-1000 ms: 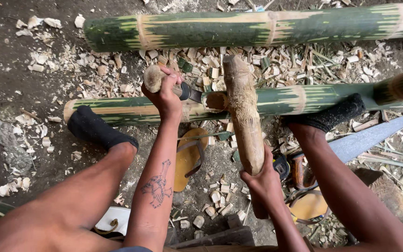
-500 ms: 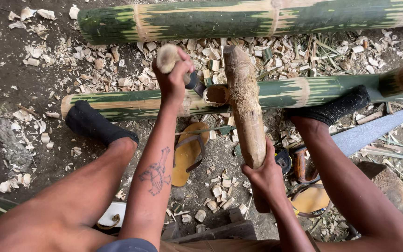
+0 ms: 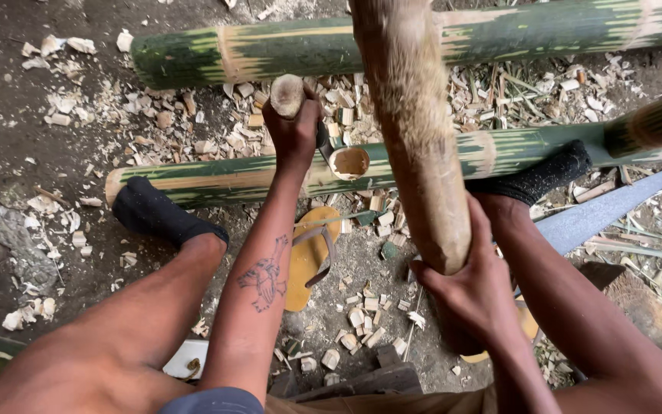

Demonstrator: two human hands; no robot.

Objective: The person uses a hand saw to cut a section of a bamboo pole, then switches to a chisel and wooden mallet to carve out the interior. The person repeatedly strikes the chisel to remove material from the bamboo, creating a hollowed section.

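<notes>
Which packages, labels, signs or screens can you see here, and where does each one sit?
None in view: no package, label, sign or screen. Only the left hand on a wooden-handled tool, the right hand gripping a thick wooden club, green bamboo poles, wood chips, a yellow sandal and a grey saw blade.

The right hand has lifted the wooden club off the bamboo pole's cut hole.

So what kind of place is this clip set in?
Probably an outdoor bamboo-working spot on bare dirt ground: green bamboo poles lie about, wood chips litter the earth, and a saw blade rests nearby.
</notes>
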